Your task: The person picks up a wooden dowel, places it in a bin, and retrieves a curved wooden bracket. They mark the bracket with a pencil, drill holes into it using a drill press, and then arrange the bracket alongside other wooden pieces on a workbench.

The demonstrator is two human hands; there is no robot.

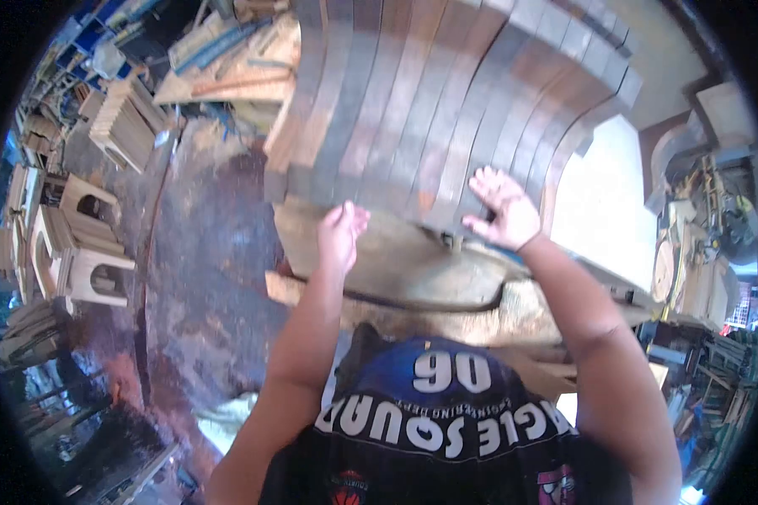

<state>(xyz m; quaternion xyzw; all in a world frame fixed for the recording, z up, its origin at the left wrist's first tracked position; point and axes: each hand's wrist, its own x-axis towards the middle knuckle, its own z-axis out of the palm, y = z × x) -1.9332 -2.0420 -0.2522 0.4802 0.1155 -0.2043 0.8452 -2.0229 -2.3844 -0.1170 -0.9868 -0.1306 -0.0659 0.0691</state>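
A row of curved wooden pieces (413,109), stacked side by side, fills the top middle of the view. Their near ends form a stepped edge facing me. My right hand (505,209) lies on these pieces near that edge, fingers spread and palm down. By the left part of the same edge, my left hand (343,231) has its fingers curled together; whether anything is in them is hidden. A broad wooden board (396,261) shows below the row, under both hands.
A pale flat panel (611,198) lies right of the row. Wooden frames with arched openings (80,244) stand on the stained floor (215,252) at left. Loose boards (236,63) lie at upper left. A rough timber edge (429,324) runs close to my body.
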